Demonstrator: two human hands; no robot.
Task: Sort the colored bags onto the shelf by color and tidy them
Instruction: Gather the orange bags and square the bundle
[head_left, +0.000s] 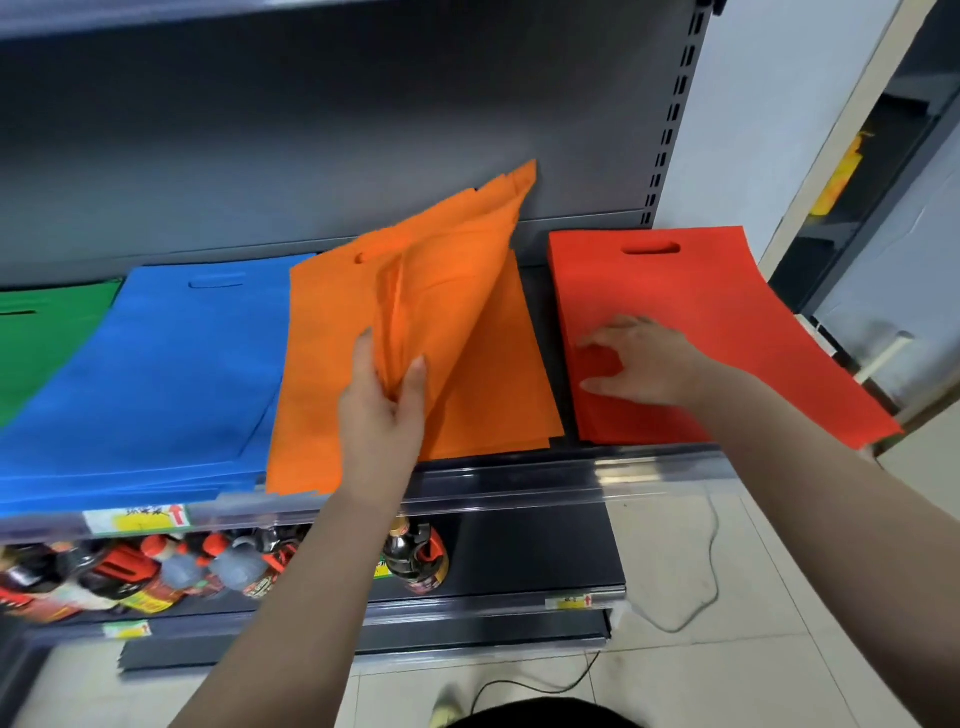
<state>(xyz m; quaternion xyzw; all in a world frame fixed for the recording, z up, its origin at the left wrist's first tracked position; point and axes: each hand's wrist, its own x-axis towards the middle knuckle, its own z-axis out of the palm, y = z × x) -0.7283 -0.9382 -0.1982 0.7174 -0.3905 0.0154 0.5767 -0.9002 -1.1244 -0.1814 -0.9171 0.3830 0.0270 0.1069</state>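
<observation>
Flat fabric bags lie in color piles on the dark shelf (519, 470): green bags (36, 332) at far left, blue bags (156, 374), orange bags (498, 384) in the middle, red bags (691, 296) at the right. My left hand (382, 405) pinches several orange bags (452, 280) and lifts them off the orange pile, their top corner tilted up against the back panel. My right hand (639, 361) rests on the red pile with fingers spread. The red pile overhangs the shelf's right end.
Below, a lower shelf (519, 592) holds dark sauce bottles (415, 556) with red caps. A grey back panel (311, 156) rises behind the bags. A slotted upright (670, 124) stands at the right. A cable (696, 587) runs over the tiled floor.
</observation>
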